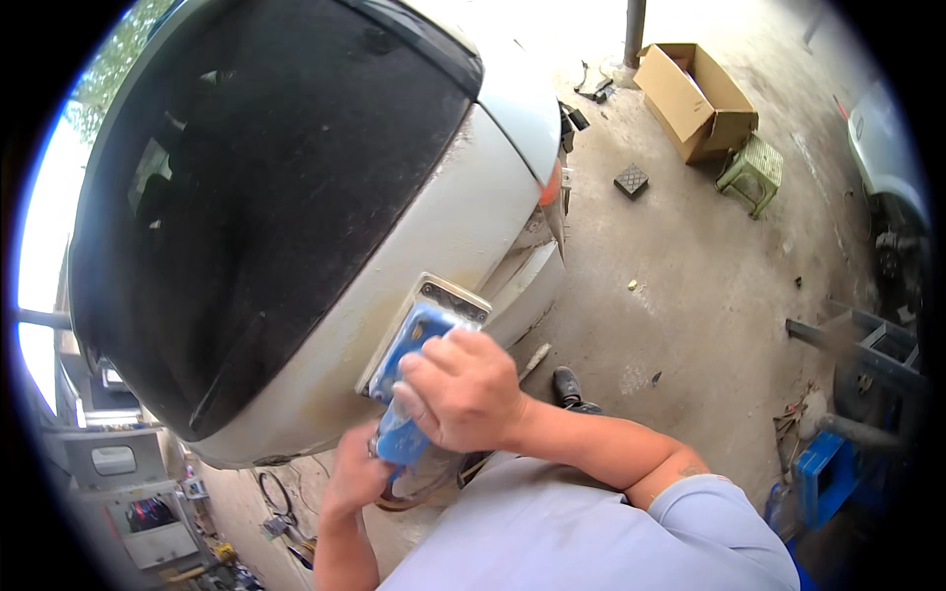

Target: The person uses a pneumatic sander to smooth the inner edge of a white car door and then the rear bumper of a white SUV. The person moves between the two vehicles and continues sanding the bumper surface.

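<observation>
Your right hand (pixel 461 389) grips the blue sander (pixel 412 337), set against the car (pixel 455 209) below its dark window (pixel 276 187); your left hand (pixel 355 473), blurred, curls round the sander's near end.

Blue elongated hand tool (pixel 400 440): hard plas. body, semi-gloss, w/ whitish dusty film; its flat pale-edged rectangular base (pixel 451 295) looks matt. Silver-grey curved car panel (pixel 445 202): painted, mostly smooth, low sheen, w/ dull yellowish patches nr the tool. Dark rounded rear window (pixel 276 187): smooth glass, glossy w/ reflections. Pale grey-blue shirt (pixel 562 532): soft matt cloth, creased. Brown open box (pixel 680 113): matt cardboard. Low green stool (pixel 759 163): plas., dull. Greyish-tan floor (pixel 680 295): matt concrete, stained. Blue open crate (pixel 810 483): plas., smooth-looking.
</observation>
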Demonstrator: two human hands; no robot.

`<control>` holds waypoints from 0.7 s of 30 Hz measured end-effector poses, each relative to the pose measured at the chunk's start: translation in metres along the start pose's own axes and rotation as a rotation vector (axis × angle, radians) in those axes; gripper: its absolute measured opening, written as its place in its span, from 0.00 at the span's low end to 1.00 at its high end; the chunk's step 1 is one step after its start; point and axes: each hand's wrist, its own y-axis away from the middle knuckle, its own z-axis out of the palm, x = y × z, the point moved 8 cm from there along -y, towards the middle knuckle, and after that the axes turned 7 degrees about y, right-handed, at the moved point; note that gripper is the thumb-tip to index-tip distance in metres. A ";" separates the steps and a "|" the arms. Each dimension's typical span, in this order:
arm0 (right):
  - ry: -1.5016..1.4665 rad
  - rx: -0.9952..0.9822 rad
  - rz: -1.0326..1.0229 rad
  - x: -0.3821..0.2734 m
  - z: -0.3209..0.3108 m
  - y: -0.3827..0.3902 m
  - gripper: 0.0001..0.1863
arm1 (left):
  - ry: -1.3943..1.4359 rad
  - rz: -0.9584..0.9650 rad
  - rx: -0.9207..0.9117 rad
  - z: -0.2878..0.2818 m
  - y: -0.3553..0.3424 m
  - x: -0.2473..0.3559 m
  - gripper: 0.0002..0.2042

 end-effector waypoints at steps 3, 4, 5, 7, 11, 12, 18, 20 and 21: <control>-0.189 0.186 -0.223 0.028 -0.021 -0.030 0.05 | -0.021 0.135 -0.100 0.017 -0.031 0.048 0.04; -0.287 0.116 -0.259 0.029 -0.017 -0.033 0.05 | -0.029 0.090 -0.102 0.014 -0.028 0.043 0.05; -0.372 0.051 -0.286 0.029 -0.012 -0.031 0.05 | -0.046 0.047 -0.118 0.011 -0.028 0.038 0.06; -0.485 -0.048 -0.323 0.021 0.000 -0.017 0.06 | -0.119 0.047 -0.133 0.004 -0.023 0.030 0.08; -0.541 0.072 -0.333 0.023 0.001 -0.002 0.07 | -0.263 0.165 -0.153 0.004 -0.017 0.034 0.10; -0.532 0.106 -0.309 0.025 -0.002 -0.003 0.07 | -0.234 0.135 -0.167 0.004 -0.022 0.048 0.10; -0.475 0.128 -0.180 0.037 -0.008 -0.049 0.11 | -0.118 0.072 -0.222 0.005 -0.041 0.069 0.05; -0.503 0.199 -0.190 0.038 -0.007 -0.015 0.11 | -0.269 0.050 -0.252 0.010 -0.031 0.065 0.06; -0.497 0.134 -0.196 0.034 -0.008 -0.002 0.11 | -0.284 0.220 -0.234 0.012 -0.029 0.048 0.06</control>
